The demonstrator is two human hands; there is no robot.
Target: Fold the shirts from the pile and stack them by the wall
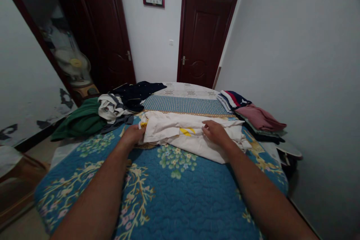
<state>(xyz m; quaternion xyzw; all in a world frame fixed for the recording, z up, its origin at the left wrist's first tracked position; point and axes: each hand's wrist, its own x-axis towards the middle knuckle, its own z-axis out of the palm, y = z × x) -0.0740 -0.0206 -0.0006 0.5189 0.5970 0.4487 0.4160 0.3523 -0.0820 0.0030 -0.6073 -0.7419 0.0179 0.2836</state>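
Observation:
A white garment (163, 127) with a yellow print lies partly folded across the blue flowered quilted cover (197, 195). Its cloth is creased, and the right end is bunched and uneven. At its left end my left hand (134, 135) is closed on the edge, where some yellow shows, with the fingertips partly hidden by the cloth. My right hand (215, 132) rests over the right half, thumb and fingers pinching the cloth just right of the yellow print.
Loose clothes lie at the left, among them a green garment (81, 120), a grey-and-white one (111, 107) and a dark navy one (140, 92). A folded pile with a pink garment (261, 117) sits at the right edge. A wooden chair (19, 176) stands lower left.

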